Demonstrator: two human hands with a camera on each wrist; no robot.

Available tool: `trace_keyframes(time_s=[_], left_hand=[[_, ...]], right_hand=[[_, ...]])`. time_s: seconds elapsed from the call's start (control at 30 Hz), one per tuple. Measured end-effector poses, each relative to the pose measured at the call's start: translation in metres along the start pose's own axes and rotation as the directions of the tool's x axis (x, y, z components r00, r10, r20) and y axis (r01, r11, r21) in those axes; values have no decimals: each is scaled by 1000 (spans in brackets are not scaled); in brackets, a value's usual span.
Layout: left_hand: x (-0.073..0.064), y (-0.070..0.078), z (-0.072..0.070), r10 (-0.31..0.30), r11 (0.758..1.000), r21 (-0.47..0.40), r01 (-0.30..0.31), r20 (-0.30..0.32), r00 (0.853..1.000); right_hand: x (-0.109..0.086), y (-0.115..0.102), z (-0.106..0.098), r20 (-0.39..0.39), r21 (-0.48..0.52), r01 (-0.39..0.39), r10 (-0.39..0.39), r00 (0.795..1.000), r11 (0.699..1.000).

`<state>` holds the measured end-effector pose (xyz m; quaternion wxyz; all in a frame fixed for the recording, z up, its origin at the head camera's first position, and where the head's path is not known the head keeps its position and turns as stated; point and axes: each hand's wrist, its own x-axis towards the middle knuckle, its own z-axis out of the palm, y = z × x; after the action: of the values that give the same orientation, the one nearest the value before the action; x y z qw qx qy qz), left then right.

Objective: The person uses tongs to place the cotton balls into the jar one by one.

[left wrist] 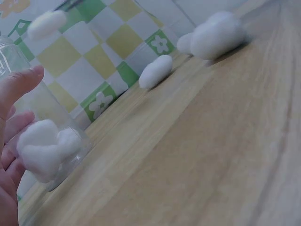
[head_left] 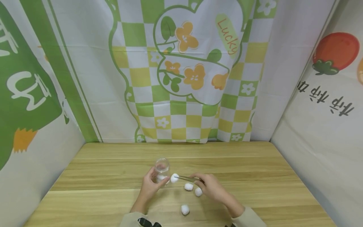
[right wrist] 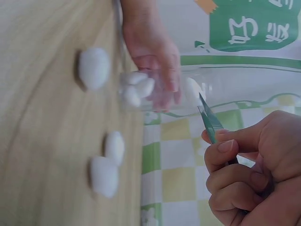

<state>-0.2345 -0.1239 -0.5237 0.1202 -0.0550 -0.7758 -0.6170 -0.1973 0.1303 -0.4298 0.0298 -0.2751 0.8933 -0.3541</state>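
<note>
My left hand point(head_left: 149, 185) grips a clear jar point(head_left: 162, 167) standing on the table, fingers and thumb wrapped around its side. Several white cotton balls point(left wrist: 40, 148) lie at the bottom of the jar. In my right hand point(head_left: 212, 188) is a pair of metal tweezers point(right wrist: 210, 123), pinched between thumb and fingers. A cotton ball point(head_left: 174, 178) is caught between the tweezer tips, raised off the table just right of the jar in the head view. In the right wrist view this held ball point(right wrist: 192, 88) overlaps the upper part of the jar.
Two loose cotton balls, one nearer the jar point(head_left: 188, 187) and one by my right hand point(head_left: 198, 191), sit close together on the wooden table point(head_left: 113, 176). Another cotton ball point(head_left: 185, 209) lies nearer the front. Patterned cloth point(head_left: 187, 119) hangs behind the table.
</note>
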Motion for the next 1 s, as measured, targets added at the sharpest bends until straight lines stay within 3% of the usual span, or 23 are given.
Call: trace_keyframes(time_s=[0.33, 0.77, 1.0], left_hand=[[-1, 0, 5, 17, 1000, -24, -16, 41, 999], [-1, 3, 6, 29, 1000, -12, -29, 55, 998], [-2, 1, 6, -8, 1000, -10, 9, 56, 998]], right_hand=[[-6, -12, -18, -51, -26, 32, -33, 998, 999], [-4, -19, -22, -74, -32, 50, -52, 996, 998], [1, -26, -26, -88, -50, 65, -69, 994, 997]])
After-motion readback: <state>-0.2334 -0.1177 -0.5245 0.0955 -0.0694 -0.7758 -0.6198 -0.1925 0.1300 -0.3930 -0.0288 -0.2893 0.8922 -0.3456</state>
